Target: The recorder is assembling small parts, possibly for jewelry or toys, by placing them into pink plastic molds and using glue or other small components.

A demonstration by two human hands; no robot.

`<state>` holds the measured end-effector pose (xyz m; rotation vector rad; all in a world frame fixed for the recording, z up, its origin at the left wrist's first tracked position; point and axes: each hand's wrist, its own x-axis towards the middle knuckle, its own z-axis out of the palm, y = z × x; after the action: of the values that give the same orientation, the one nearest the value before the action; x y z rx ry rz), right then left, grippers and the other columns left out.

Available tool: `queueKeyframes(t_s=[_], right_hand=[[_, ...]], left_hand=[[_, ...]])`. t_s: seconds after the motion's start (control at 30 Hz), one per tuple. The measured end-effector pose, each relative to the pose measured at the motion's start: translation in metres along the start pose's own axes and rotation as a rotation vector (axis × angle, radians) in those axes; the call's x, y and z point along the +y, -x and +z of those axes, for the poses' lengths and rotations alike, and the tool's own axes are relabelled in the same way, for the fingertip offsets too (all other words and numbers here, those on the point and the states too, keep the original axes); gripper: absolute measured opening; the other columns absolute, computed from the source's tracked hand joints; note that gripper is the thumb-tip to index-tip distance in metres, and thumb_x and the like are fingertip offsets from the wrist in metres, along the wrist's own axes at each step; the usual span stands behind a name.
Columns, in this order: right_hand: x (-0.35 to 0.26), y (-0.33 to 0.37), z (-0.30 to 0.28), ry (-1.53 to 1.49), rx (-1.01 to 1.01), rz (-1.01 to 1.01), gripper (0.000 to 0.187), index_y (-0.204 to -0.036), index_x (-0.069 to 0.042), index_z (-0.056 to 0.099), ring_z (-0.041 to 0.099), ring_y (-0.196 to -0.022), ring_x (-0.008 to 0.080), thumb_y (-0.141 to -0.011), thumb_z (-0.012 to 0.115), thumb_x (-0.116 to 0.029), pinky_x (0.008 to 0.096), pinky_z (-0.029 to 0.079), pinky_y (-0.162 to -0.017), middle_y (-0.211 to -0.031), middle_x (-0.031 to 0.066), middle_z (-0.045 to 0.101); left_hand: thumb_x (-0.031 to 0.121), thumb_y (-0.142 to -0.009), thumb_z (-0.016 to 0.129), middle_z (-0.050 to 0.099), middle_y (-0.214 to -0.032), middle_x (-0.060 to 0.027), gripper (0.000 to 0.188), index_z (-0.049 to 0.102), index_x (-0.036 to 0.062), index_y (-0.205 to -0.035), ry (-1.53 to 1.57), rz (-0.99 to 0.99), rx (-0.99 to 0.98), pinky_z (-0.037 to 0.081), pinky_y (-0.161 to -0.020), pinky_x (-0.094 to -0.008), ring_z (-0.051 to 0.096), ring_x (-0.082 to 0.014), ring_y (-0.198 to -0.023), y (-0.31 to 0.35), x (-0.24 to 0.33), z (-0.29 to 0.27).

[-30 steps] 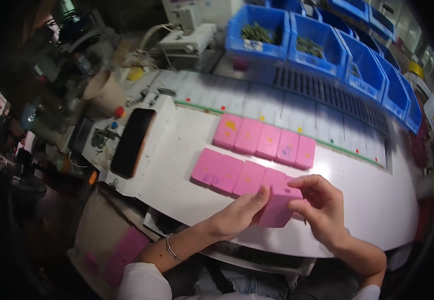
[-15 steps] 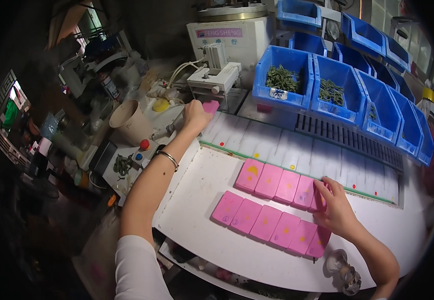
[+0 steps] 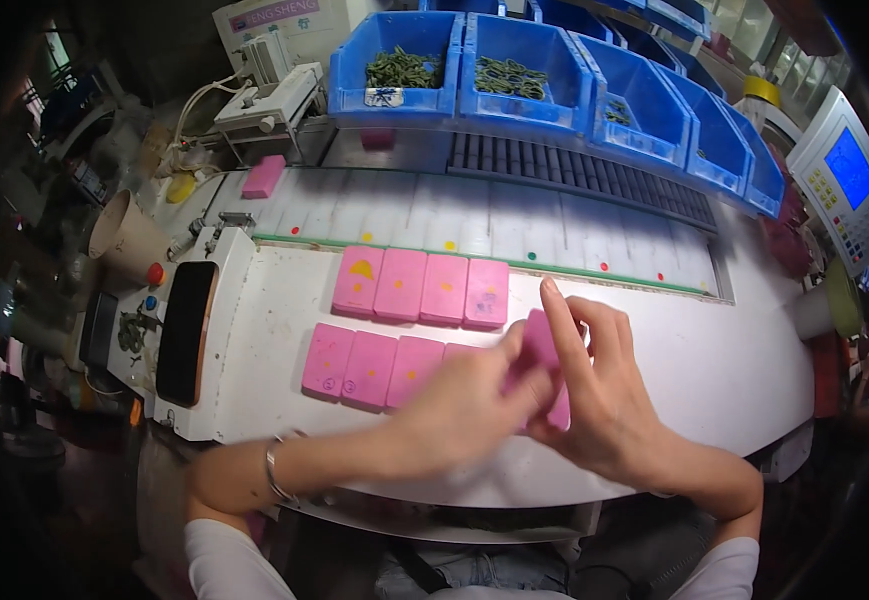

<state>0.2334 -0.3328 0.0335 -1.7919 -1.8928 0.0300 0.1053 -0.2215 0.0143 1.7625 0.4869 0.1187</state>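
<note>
A pink rubber mould block [image 3: 540,340] is tilted up off the white table, held between my two hands. My right hand [image 3: 609,395] has it at the right side, index finger stretched upward along it. My left hand [image 3: 444,415] is smeared by motion, its fingers closed at the block's left side. Several like blocks with yellow marks lie flat to the left: a back row [image 3: 399,285] beside the green-edged strip, and a front row [image 3: 371,370] partly hidden by my left hand. A single pink block [image 3: 264,176] rests at the strip's far left end.
Blue bins [image 3: 622,90] with dark green pieces stand across the back. A white clamp machine [image 3: 272,98] is at the far left, and a dark phone [image 3: 187,330] lies left of the rows. A keypad with a blue screen [image 3: 847,175] stands at the right.
My left hand has come back from the pink block at the far left, leaving it there. My right hand has lifted a block from the back row's right end. The view has swung right.
</note>
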Motion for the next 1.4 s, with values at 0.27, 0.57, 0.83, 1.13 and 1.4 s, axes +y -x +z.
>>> queueKeyframes(t_s=[0.27,0.57,0.83,1.13,1.4], right_hand=[[-0.019,0.055,0.004,0.022,0.245,-0.059,0.085,-0.129,0.011,0.038,0.052,-0.094,0.0318,-0.058,0.08,-0.011,0.0369,0.044,-0.079,-0.109,0.0203,0.053],[-0.03,0.081,-0.003,0.024,0.285,-0.182,0.041,-0.106,-0.001,0.061,0.056,-0.076,0.0223,-0.07,0.076,-0.015,0.0318,0.045,-0.066,-0.091,0.0109,0.059],[-0.034,0.056,0.0,-0.301,0.302,0.167,0.031,-0.104,0.004,0.058,0.059,-0.06,0.0201,-0.074,0.063,0.01,0.0297,0.047,-0.051,-0.081,0.0129,0.056],[-0.034,0.066,0.026,-0.313,0.321,0.208,0.017,-0.086,0.002,0.055,0.06,-0.057,0.0178,-0.074,0.066,0.007,0.0275,0.048,-0.049,-0.082,0.0109,0.055],[-0.027,0.076,0.036,-0.405,0.304,0.312,0.02,-0.093,0.002,0.057,0.06,-0.06,0.0172,-0.075,0.067,0.003,0.0262,0.047,-0.047,-0.08,0.0118,0.055]], left_hand=[[0.042,-0.098,0.033,0.044,-0.088,-0.0028,0.049,0.036,0.0013,-0.125,0.73,-0.006,-0.036,0.043,-0.071,-0.0243,0.046,-0.0083,-0.077,0.029,-0.001,0.073],[0.041,-0.099,0.024,0.057,-0.102,-0.0139,0.052,0.05,-0.0029,-0.109,1.085,-0.109,0.159,0.047,-0.085,-0.0309,0.057,-0.0189,-0.093,0.029,-0.012,0.08],[0.029,-0.097,0.033,0.044,-0.052,-0.0027,0.048,0.045,-0.0032,-0.064,0.332,0.119,0.426,0.035,-0.049,-0.0295,0.039,-0.0072,-0.054,0.038,-0.02,0.081],[0.018,-0.094,0.036,0.04,-0.05,-0.0151,0.04,0.041,-0.0043,-0.061,0.094,0.26,0.554,0.031,-0.046,-0.0371,0.039,-0.0229,-0.043,0.038,-0.032,0.079],[0.016,-0.094,0.039,0.048,-0.053,-0.0196,0.038,0.049,-0.005,-0.063,0.04,0.166,0.513,0.038,-0.048,-0.0403,0.05,-0.0355,-0.047,0.044,-0.043,0.073]])
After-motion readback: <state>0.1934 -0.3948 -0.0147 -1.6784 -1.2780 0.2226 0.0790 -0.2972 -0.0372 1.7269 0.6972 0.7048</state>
